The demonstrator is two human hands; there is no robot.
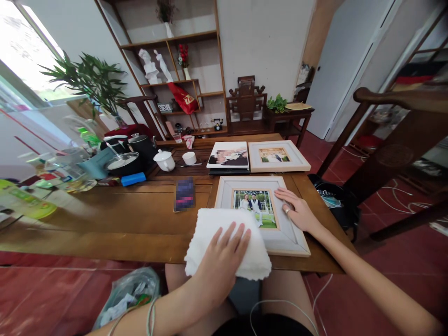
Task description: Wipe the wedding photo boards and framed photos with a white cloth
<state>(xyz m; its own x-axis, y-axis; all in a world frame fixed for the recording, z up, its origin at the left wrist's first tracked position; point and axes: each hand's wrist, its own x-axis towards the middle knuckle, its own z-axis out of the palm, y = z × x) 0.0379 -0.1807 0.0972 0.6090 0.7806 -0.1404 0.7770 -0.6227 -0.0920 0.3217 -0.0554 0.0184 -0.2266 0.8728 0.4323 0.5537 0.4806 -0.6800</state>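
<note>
A picture frame with a wide pale mat and a couple's photo lies flat near the table's front edge. My left hand rests with fingers stretched out on a white cloth. That cloth covers the frame's lower left corner and hangs over the table edge. On the right side of the frame lies my right hand, flat, a ring on one finger. Its fingertips touch the mat beside the photo.
Behind are a second framed picture, a photo album, a white teapot and a white cup. A phone lies left of the frame. Bottles and a black pot crowd the far left. A chair stands right.
</note>
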